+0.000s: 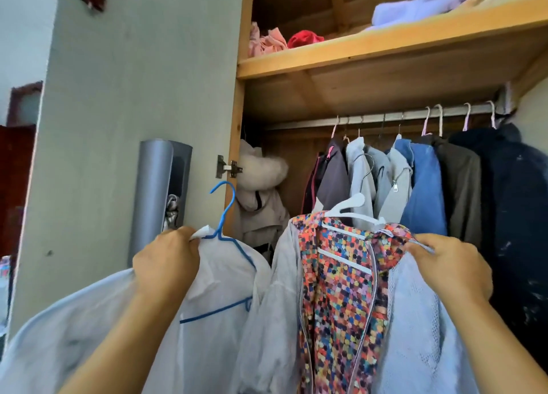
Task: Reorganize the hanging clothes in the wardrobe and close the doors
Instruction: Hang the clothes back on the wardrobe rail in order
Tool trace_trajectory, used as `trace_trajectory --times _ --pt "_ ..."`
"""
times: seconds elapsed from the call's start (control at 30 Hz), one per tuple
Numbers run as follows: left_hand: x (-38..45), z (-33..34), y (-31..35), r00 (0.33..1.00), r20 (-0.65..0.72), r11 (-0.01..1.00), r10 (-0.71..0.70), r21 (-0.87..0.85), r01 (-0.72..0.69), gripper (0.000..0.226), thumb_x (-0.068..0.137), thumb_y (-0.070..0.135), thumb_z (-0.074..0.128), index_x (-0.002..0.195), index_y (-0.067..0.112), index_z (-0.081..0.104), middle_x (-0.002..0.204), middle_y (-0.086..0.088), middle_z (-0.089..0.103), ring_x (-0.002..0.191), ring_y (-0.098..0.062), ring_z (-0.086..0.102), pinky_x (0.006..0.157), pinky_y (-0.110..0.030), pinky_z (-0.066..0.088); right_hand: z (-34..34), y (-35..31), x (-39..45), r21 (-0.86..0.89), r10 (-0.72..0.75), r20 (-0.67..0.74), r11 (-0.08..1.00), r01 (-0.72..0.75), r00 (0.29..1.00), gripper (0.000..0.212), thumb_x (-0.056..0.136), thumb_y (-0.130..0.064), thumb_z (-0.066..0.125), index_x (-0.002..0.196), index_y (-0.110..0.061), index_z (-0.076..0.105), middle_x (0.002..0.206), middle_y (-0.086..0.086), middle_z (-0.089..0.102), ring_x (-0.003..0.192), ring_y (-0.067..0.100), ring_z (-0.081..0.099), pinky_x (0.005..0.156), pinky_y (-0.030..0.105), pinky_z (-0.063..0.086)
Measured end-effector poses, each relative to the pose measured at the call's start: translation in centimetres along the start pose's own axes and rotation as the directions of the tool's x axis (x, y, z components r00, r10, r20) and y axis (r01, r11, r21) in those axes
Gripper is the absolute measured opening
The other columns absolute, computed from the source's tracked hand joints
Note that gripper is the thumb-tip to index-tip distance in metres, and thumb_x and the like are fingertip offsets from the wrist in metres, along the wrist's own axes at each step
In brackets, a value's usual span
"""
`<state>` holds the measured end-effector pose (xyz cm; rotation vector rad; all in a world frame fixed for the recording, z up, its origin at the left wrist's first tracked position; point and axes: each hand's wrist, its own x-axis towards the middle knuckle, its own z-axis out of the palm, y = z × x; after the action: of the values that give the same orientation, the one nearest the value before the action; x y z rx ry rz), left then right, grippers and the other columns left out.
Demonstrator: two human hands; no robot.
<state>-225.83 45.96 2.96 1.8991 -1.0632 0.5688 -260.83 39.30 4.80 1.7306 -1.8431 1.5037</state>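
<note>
My left hand (167,261) grips the collar of a thin white garment (216,281) on a blue wire hanger (225,212), held off the rail in front of the open wardrobe. My right hand (450,264) grips the collar of a pale blue jacket with a multicoloured checked lining (338,298), which sits on a white plastic hanger (353,206). Both garments are below the metal rail (296,124). On the rail's right half hang several jackets, among them a grey one (360,171), a blue one (427,186) and a dark navy coat (513,186).
The wardrobe's left door (124,111) stands open, with a grey holder (157,192) fixed to its inside. A beige padded garment (261,186) hangs at the far left inside. A wooden shelf (370,42) above the rail carries folded pink, red and lilac clothes.
</note>
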Motion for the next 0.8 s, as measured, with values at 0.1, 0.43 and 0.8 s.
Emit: trace_trajectory --times 0.1,0.43,0.8 --pt "0.1 -0.9 0.0 1.0 -0.025 1.0 0.009 -0.003 -0.009 0.026 0.096 0.035 0.041 0.081 0.023 0.058 0.075 0.003 0.046 0.07 -0.022 0.041 0.06 -0.028 0.033 0.4 -0.6 0.4 -0.046 -0.025 0.001 0.999 0.025 1.0 0.023 0.09 -0.04 0.058 0.101 -0.025 0.072 0.098 0.014 0.069 0.093 0.038 0.06 0.073 0.037 0.048" --pt "1.6 -0.3 1.9 0.99 0.122 0.97 0.078 -0.241 -0.047 0.009 0.084 0.042 0.06 0.088 0.035 0.064 0.092 0.006 0.066 0.091 -0.021 0.059 0.069 -0.028 0.039 2.2 -3.6 3.2 -0.089 -0.1 -0.029 0.991 0.097 0.995 0.023 0.091 -0.038 0.056 0.097 -0.02 0.07 0.093 0.012 0.068 0.089 0.036 0.059 0.066 0.034 0.043" --pt "2.7 8.3 7.3 0.964 0.156 0.927 0.216 -0.344 -0.152 0.012 0.09 0.045 0.055 0.096 0.037 0.061 0.093 0.011 0.065 0.083 -0.013 0.056 0.068 -0.025 0.044 5.6 -8.0 8.7 -0.103 -0.128 -0.082 0.988 0.119 0.988 0.019 0.092 -0.03 0.054 0.09 -0.019 0.07 0.077 0.006 0.057 0.072 0.03 0.049 0.06 0.029 0.04"
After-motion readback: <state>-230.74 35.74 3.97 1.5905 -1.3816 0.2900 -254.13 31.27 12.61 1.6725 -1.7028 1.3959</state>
